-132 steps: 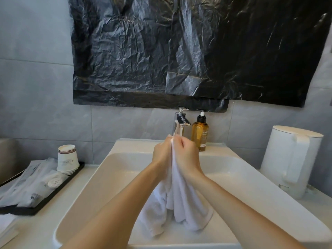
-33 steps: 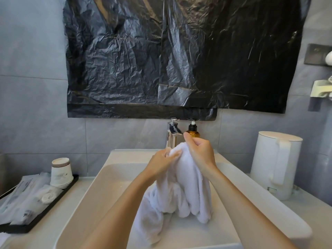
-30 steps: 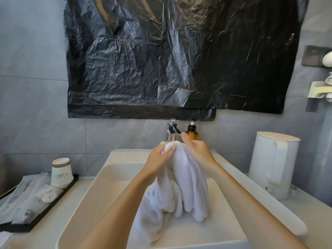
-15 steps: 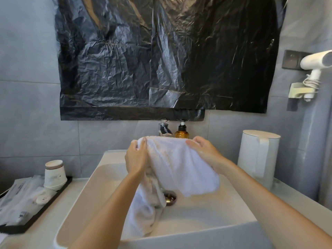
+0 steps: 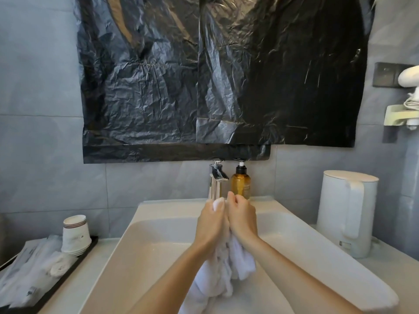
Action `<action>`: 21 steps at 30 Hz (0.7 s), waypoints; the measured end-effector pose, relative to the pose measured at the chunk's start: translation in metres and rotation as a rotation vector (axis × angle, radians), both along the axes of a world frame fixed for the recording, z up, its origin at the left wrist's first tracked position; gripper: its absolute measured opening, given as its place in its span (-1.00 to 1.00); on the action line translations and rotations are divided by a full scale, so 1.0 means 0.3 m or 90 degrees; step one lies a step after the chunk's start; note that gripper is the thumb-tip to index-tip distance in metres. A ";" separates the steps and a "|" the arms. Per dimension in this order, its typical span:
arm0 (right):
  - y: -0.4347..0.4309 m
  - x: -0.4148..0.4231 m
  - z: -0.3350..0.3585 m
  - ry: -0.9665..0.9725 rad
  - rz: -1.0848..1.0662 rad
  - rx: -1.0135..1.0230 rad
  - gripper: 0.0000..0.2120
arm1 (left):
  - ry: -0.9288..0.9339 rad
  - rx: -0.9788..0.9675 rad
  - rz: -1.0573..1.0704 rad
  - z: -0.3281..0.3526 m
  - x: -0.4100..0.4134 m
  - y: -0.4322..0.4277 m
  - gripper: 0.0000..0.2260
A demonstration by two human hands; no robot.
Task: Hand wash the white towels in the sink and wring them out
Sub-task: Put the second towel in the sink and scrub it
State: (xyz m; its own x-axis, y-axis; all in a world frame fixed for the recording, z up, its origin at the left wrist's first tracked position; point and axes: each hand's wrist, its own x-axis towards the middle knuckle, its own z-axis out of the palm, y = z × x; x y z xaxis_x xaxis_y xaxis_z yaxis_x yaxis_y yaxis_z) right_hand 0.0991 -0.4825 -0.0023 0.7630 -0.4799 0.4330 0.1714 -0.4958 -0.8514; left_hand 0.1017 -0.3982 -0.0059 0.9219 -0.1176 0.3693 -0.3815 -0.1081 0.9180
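Your left hand (image 5: 212,223) and right hand (image 5: 242,217) are side by side over the sink (image 5: 140,243), both fists clenched round the bunched towel (image 5: 223,275), which hangs down into the basin.

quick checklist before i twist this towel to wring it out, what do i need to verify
1. Grip: left hand and right hand both hold the bunched white towel, side by side: ok.
2. Towel hangs over the sink, so drips land inside: ok.
3. Faucet off: no stream visible: ok.
4. Room behind the hands: the soap bottle stands close behind the right hand; gap: cannot tell.
5. Towel's lower end free: it runs out of the picture: cannot tell.
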 end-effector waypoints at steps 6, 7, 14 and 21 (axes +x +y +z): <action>0.013 0.000 0.003 0.000 0.059 0.012 -0.59 | 0.072 -0.026 0.021 -0.019 0.007 0.010 -0.69; 0.006 0.010 0.009 0.013 0.029 0.022 -0.59 | 0.070 -0.004 0.003 -0.024 -0.001 0.009 -0.69; 0.037 -0.018 -0.029 -0.008 0.142 -0.002 -0.64 | 0.102 0.012 0.041 -0.008 0.009 0.036 -0.74; 0.045 -0.035 -0.048 -0.044 0.157 -0.014 -0.66 | 0.092 0.029 0.052 0.002 0.019 0.031 -0.75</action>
State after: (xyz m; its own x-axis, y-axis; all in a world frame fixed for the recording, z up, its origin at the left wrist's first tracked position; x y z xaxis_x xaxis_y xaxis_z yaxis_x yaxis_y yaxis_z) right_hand 0.0886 -0.4691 -0.0166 0.8241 -0.2725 0.4966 0.3474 -0.4494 -0.8230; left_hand 0.1073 -0.3891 -0.0053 0.9722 -0.0530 0.2281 -0.2340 -0.1762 0.9561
